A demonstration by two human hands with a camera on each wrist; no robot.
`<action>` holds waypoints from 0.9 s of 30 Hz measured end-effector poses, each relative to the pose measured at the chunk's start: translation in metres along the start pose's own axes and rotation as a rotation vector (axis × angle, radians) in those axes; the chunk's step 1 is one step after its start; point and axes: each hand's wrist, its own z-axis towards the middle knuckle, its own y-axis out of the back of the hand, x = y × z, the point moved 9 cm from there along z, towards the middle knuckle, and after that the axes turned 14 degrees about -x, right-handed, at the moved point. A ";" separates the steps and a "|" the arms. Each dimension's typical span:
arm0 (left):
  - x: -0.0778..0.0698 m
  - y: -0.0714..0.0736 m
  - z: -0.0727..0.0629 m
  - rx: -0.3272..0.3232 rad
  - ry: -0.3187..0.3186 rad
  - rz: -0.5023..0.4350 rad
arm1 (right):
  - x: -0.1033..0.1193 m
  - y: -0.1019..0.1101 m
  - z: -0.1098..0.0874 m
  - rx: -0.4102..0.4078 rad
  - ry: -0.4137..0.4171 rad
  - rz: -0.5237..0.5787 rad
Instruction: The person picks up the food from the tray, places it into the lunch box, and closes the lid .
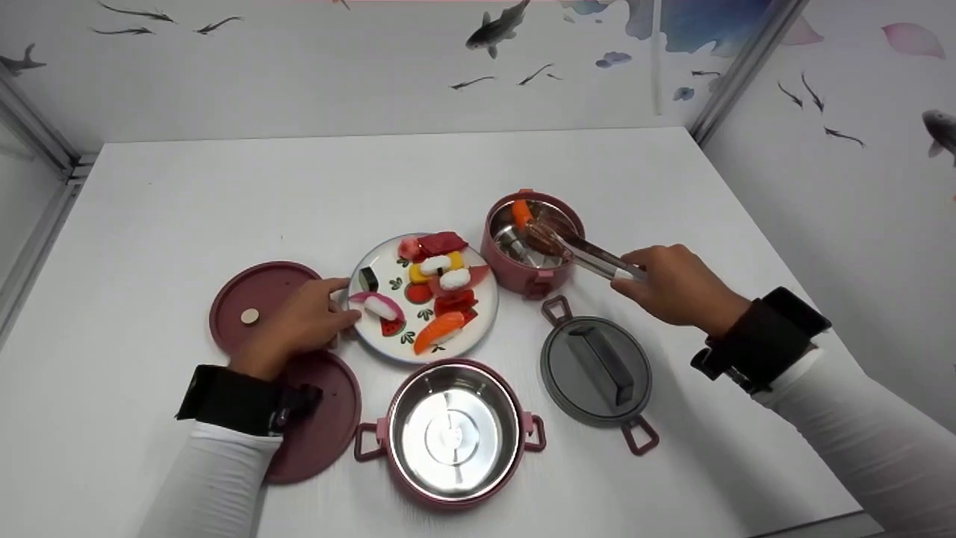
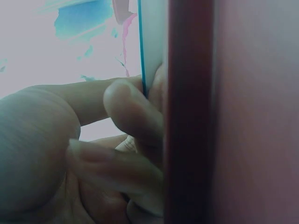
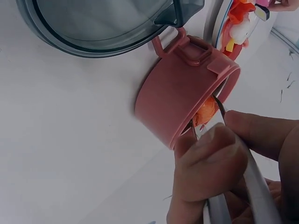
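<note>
My left hand [image 1: 306, 317] grips the left rim of a white plate [image 1: 387, 270]; in the left wrist view the plate's blue edge lies among the fingers. Toy sushi pieces are spread over it, among them an orange-topped one [image 1: 439, 331] and a pink-edged one [image 1: 379, 306]. My right hand [image 1: 676, 288] holds metal tongs [image 1: 601, 258], their tips inside the far pink pot [image 1: 515, 275]. At the tips, inside that pot, is an orange piece [image 1: 521, 214]. Whether the tongs still squeeze it, I cannot tell.
A second pink pot [image 1: 455, 499] with a steel inside and two side handles stands in front of the plate. On the right lies a grey lid [image 1: 590, 396] with a bar handle. Two dark red lids, one far [image 1: 261, 280] and one near [image 1: 332, 426], lie under the left forearm.
</note>
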 end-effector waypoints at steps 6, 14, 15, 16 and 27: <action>0.002 -0.001 0.000 0.004 0.009 0.011 | 0.002 -0.002 0.003 0.023 -0.013 -0.009; 0.003 0.000 0.000 -0.001 0.019 0.008 | 0.004 0.001 0.007 -0.002 -0.010 0.002; 0.003 0.000 0.000 -0.001 0.019 0.009 | 0.006 0.002 0.007 -0.013 -0.002 0.006; 0.003 0.000 0.000 -0.002 0.018 0.009 | 0.008 0.004 0.007 -0.024 0.009 0.010; 0.002 0.000 -0.001 -0.013 -0.008 0.005 | 0.054 -0.001 0.002 -0.048 0.104 0.082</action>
